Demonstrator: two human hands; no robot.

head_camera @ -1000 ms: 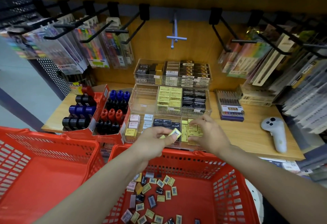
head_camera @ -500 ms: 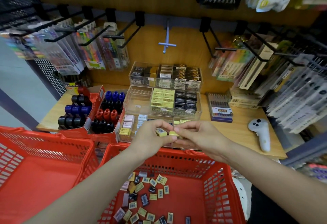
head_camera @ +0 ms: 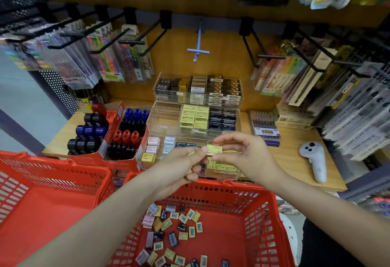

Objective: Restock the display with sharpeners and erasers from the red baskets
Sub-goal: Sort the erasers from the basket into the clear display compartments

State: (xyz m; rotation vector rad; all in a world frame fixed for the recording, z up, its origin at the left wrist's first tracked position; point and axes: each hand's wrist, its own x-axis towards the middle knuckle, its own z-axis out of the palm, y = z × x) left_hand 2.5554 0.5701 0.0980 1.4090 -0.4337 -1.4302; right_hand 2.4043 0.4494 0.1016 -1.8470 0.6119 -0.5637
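A small yellow eraser (head_camera: 214, 149) is held between both hands above the front row of the clear tiered display (head_camera: 156, 119). My left hand (head_camera: 181, 169) pinches its left end; my right hand (head_camera: 247, 157) pinches its right end with thumb and fingertips. The display's front row holds pink, white, dark and yellow erasers, with yellow and black ones on the tiers behind. The right red basket (head_camera: 261, 220) below my arms holds several loose erasers. The left red basket (head_camera: 42, 199) shows a bare floor.
Red cardboard boxes (head_camera: 118, 119) with black, blue and red sharpeners stand left of the display. A white controller (head_camera: 315, 161) lies on the wooden shelf at right, next to a pen box (head_camera: 263, 127). Hooks with packaged pens hang above on both sides.
My right hand drew back from the display's front row to meet my left hand. Both now hold the yellow eraser together, a little higher over the display.
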